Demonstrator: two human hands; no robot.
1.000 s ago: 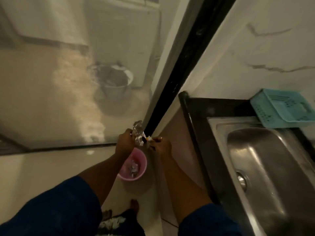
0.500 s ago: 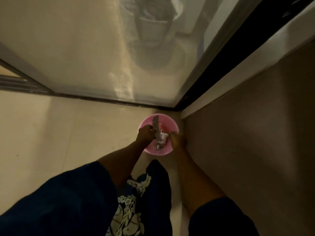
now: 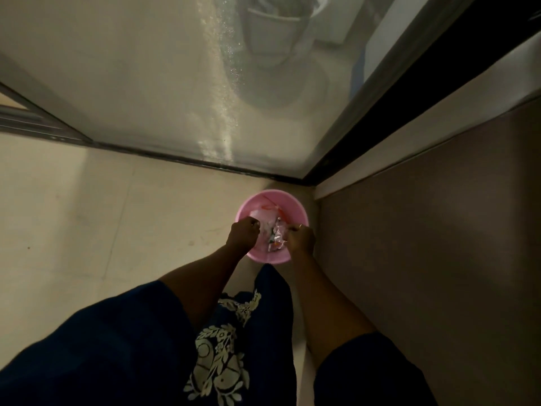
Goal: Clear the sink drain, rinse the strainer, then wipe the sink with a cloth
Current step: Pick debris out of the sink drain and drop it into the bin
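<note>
I am looking straight down at a small pink bin on the floor, with scraps and a pale bag inside. My left hand hovers over its left rim with the fingers curled and nothing visible in them. My right hand is over the right rim and pinches the edge of a crinkled shiny wrapper that hangs down into the bin. The sink, strainer and cloth are out of view.
A frosted glass door with a dark frame stands just beyond the bin, and a bucket shows dimly behind it. A brown cabinet front runs along the right. Pale floor tiles lie to the left. My dark patterned garment hangs below.
My view has swung from the sink down to the floor. Both hands have lowered the wrapper from above the bin into it, and my left hand has come off the wrapper.
</note>
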